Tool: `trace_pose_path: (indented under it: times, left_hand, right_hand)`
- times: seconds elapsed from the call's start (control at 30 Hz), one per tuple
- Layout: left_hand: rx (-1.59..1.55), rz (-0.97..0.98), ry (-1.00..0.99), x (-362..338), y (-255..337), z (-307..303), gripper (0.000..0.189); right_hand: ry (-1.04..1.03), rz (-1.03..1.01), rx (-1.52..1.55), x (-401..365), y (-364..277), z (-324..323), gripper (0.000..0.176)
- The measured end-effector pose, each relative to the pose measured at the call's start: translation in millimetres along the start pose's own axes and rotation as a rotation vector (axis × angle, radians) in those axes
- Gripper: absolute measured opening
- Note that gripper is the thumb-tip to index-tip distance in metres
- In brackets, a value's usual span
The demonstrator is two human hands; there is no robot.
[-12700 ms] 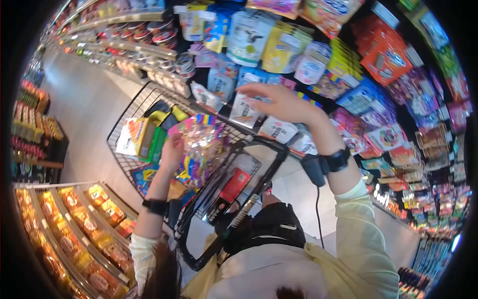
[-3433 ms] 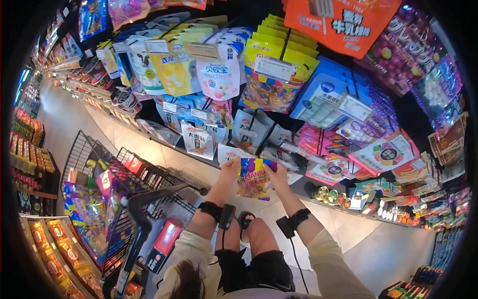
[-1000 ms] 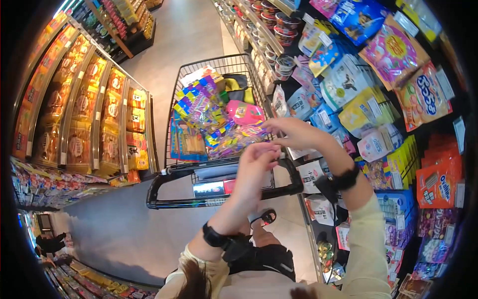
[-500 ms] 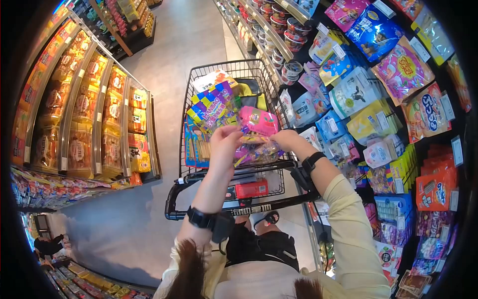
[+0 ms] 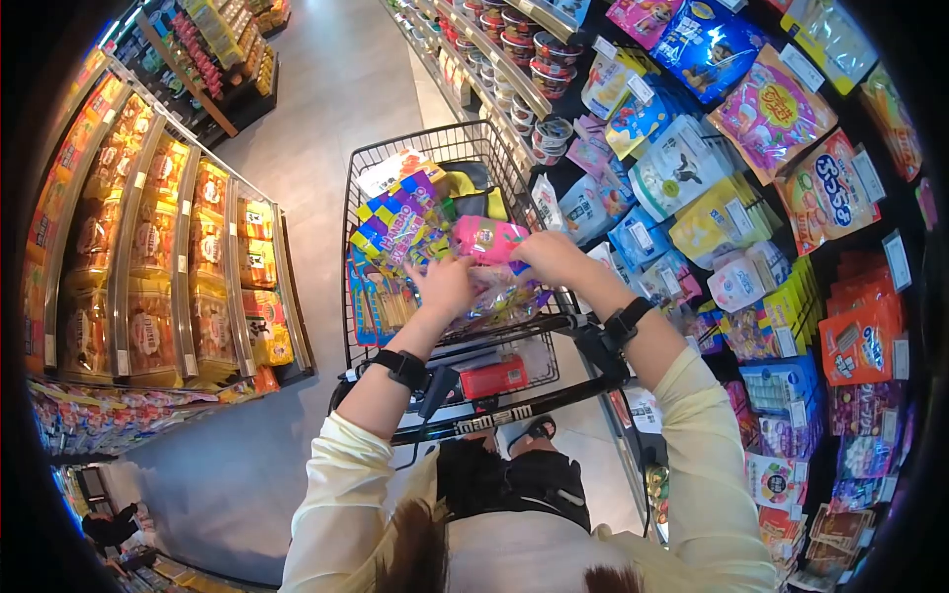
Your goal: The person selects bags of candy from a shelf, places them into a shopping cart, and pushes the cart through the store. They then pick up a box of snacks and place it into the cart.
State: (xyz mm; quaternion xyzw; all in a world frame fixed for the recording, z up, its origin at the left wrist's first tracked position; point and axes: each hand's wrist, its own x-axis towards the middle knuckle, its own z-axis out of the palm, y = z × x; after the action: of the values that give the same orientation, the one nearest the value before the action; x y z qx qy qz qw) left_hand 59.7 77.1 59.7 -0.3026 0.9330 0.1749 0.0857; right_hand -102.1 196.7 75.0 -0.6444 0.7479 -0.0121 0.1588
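Both my hands are over the black wire basket of a shopping cart point(image 5: 348, 252). My left hand point(image 5: 445, 285) has its fingers spread, at the lower edge of a purple, yellow and blue candy bag point(image 5: 405, 222). My right hand point(image 5: 547, 257) has its fingers bent closed at the right edge of a pink bag point(image 5: 486, 239); what they pinch is hidden. Below and between the hands lies a clear bag of wrapped candies point(image 5: 499, 299). Blue packs point(image 5: 368, 306) stand along the basket's left side, and a white-and-orange box point(image 5: 395, 173) lies at the far end.
The cart's black handle point(image 5: 494, 417) crosses in front of my body, with a red pack point(image 5: 494, 377) on the lower rack. Hanging snack bags point(image 5: 682, 168) fill the right-hand shelf close to the cart. Shelves of yellow packs point(image 5: 148, 247) stand left across the grey floor point(image 5: 336, 89).
My left hand has dropped from a raised pinch to spread fingers lower over the bags. My right hand has shifted left towards the pink bag. The cart sits slightly further left in view.
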Motion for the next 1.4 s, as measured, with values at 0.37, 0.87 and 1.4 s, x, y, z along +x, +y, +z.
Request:
trace_pose_path:
  times: [0.37, 0.87, 1.4]
  left_hand:
    - [-0.843, 0.331, -0.322, -18.1, 17.9, -105.5, 0.023]
    - [-0.516, 1.048, 0.202, -91.5, 202.0, -82.4, 0.082]
    - [-1.368, 0.439, -1.241, -138.5, 306.1, -9.8, 0.033]
  right_hand:
    - [0.702, 0.108, 1.047, -85.8, 4.7, -124.3, 0.032]
    - [1.204, 0.867, 0.535, -284.6, -61.5, -106.1, 0.021]
    - [1.424, 0.774, 1.302, -411.5, -33.6, -34.8, 0.038]
